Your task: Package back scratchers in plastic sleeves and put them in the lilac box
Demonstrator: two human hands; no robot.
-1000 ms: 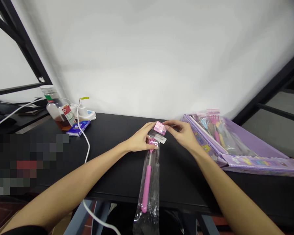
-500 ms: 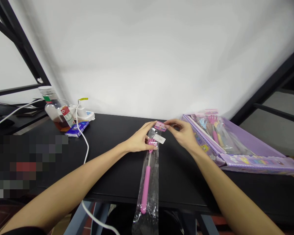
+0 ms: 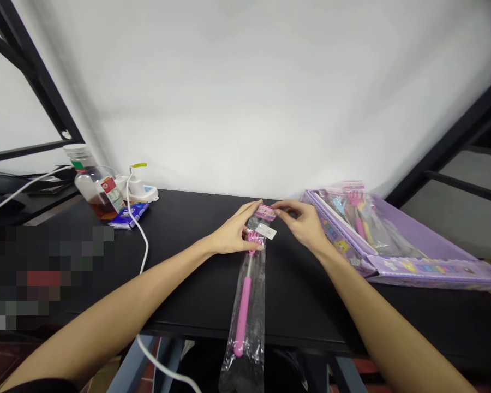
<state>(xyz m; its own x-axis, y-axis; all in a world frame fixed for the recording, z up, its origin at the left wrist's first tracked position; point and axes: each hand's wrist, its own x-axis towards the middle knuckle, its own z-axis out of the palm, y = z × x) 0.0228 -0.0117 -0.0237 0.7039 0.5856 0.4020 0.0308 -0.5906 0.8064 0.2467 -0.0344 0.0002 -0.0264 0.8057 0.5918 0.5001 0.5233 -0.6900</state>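
A pink back scratcher in a clear plastic bag (image 3: pixel 245 297) lies lengthwise on the black table (image 3: pixel 188 262), its lower end hanging over the front edge. My left hand (image 3: pixel 233 232) rests on the bag's upper part, fingers pinched at its top. My right hand (image 3: pixel 303 221) pinches the small pink header card (image 3: pixel 265 212) at the top of the bag. A white label (image 3: pixel 267 231) sticks out just below the card.
A purple box (image 3: pixel 396 248) holding several more bagged scratchers lies at the right. At the left stand a bottle of brown liquid (image 3: pixel 94 185), a blue packet (image 3: pixel 127 215), a white power strip (image 3: pixel 141 191) and a white cable (image 3: pixel 145 245). A white wall rises behind.
The pink header card has tilted down flatter toward the bag between my fingers. Both hands stay in nearly the same place.
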